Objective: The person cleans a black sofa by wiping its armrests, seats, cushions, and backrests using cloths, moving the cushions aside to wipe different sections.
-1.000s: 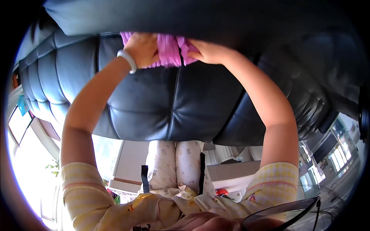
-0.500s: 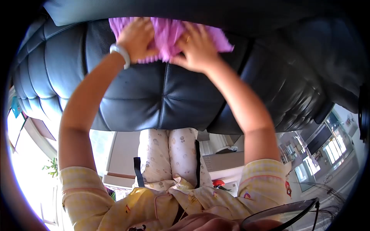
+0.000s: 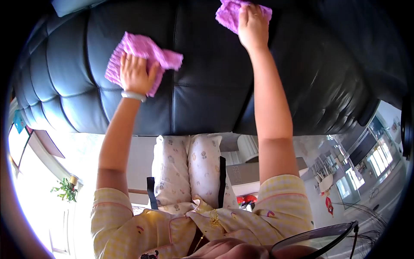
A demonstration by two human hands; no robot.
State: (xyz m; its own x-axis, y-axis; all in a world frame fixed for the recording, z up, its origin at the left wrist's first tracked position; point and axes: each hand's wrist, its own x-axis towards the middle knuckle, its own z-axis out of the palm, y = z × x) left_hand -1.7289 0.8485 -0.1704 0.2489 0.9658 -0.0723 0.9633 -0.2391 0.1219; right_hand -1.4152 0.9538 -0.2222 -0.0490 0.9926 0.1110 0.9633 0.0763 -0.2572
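A pink ribbed cloth lies on the black leather sofa, left of centre. My left hand, with a pale bangle at the wrist, rests flat on this cloth with its fingers apart. Farther up and to the right, a second pink cloth is under my right hand. The fingers of that hand lie close together, pressing on the cloth against the sofa.
The sofa's front edge runs above my knees. A low beige cabinet stands behind my legs. A green plant is at the lower left, by bright windows.
My hands have moved apart, the left down and leftward, the right up and rightward. The pink material, bunched together before, now shows as two separate cloths, one under each hand.
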